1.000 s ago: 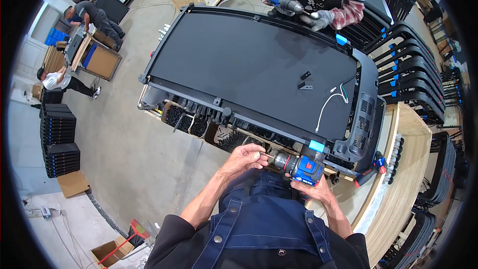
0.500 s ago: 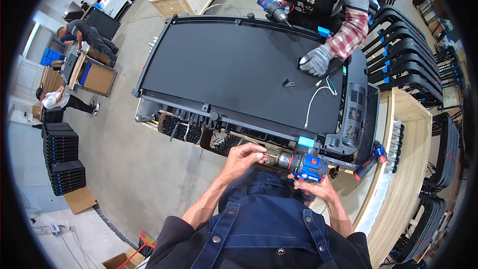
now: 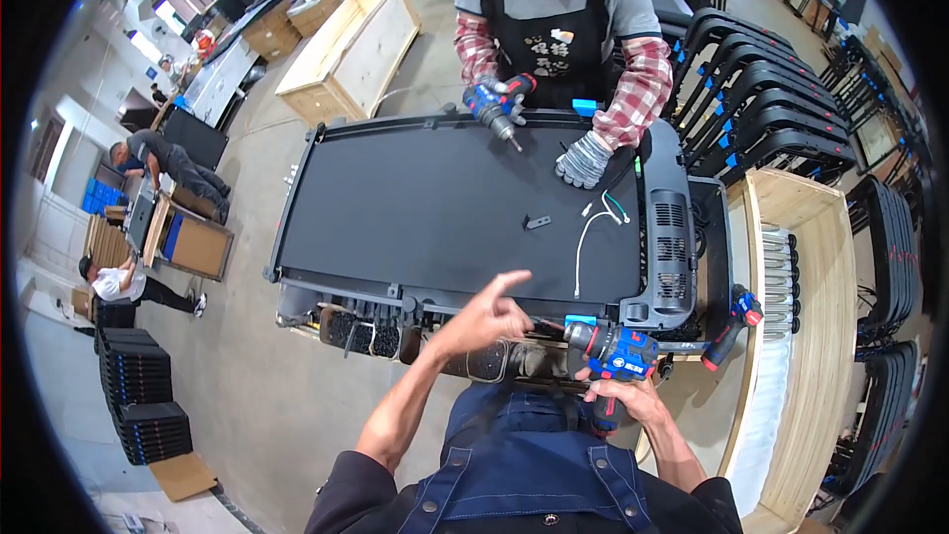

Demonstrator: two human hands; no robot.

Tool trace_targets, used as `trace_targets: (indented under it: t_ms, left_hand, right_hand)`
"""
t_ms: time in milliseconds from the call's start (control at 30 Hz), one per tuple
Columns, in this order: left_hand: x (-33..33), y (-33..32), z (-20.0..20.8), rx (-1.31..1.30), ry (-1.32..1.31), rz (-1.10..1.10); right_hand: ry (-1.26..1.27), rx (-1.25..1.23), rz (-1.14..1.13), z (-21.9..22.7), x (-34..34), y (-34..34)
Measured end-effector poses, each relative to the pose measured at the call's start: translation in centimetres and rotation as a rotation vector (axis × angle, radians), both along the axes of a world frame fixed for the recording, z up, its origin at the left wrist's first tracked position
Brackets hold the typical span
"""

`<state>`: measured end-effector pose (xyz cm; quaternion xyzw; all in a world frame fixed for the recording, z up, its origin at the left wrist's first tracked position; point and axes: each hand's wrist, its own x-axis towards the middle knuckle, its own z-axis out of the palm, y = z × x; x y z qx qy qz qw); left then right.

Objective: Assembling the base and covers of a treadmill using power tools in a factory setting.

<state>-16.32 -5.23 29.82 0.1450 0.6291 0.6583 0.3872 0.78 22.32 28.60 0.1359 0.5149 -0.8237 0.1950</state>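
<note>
My right hand (image 3: 628, 398) is wrapped round the grip of a blue and black cordless drill (image 3: 615, 348). Its bit points left, toward my left hand (image 3: 484, 321). That hand is beside the bit's tip with the index finger stretched out and the other fingers curled; I make out nothing held in it. Just beyond lies a treadmill deck (image 3: 415, 208) with a black belt and a grey motor cover (image 3: 670, 237). A small black bracket (image 3: 536, 222) and a white cable (image 3: 581, 247) rest on the belt. A blue piece (image 3: 580, 319) sits on the near edge.
Across the deck, a co-worker holds another cordless drill (image 3: 491, 111); their gloved hand (image 3: 585, 160) rests on the belt. At right, a drill (image 3: 733, 326) lies by a wooden crate (image 3: 816, 267). Black frames (image 3: 771, 99) stand behind. Bins of hardware (image 3: 371, 334) sit under the near edge.
My left hand's index finger has straightened away from the bit it was pinching beside. My view has tilted up. The co-worker's drill has swung lower over the belt.
</note>
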Motion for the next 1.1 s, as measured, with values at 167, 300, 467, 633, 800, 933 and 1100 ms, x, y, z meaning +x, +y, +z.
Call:
trace_targets:
  t_ms: [167,300,467,633,800,933,1100]
  left_hand:
    - [-7.9,4.6,-3.2,-0.577,0.627,0.272]
    - [-11.1,6.1,-6.6,-0.710,0.959,0.390]
    - [-7.8,6.0,-3.3,-0.551,1.033,0.339]
    - [-0.7,4.1,-4.3,-0.555,0.579,0.293]
    - [0.7,2.9,-6.1,-0.881,0.887,0.290]
    - [-0.2,3.8,-5.3,-0.927,0.622,0.208]
    - [0.2,4.0,-6.4,-0.803,1.043,0.237]
  right_hand:
    - [0.033,0.094,-0.136,0.0,1.2,0.3]
    - [0.045,0.140,-0.235,1.0,1.9,-0.1]
    - [0.054,0.170,-0.316,-0.1,3.5,1.3]
    - [-0.002,0.150,-0.353,-0.7,4.1,1.4]
    - [-0.020,0.098,-0.335,-1.1,4.0,0.1]
    - [-0.036,0.061,-0.323,-1.1,3.6,-1.1]
    - [-0.049,0.093,-0.293,-0.9,3.3,-1.4]
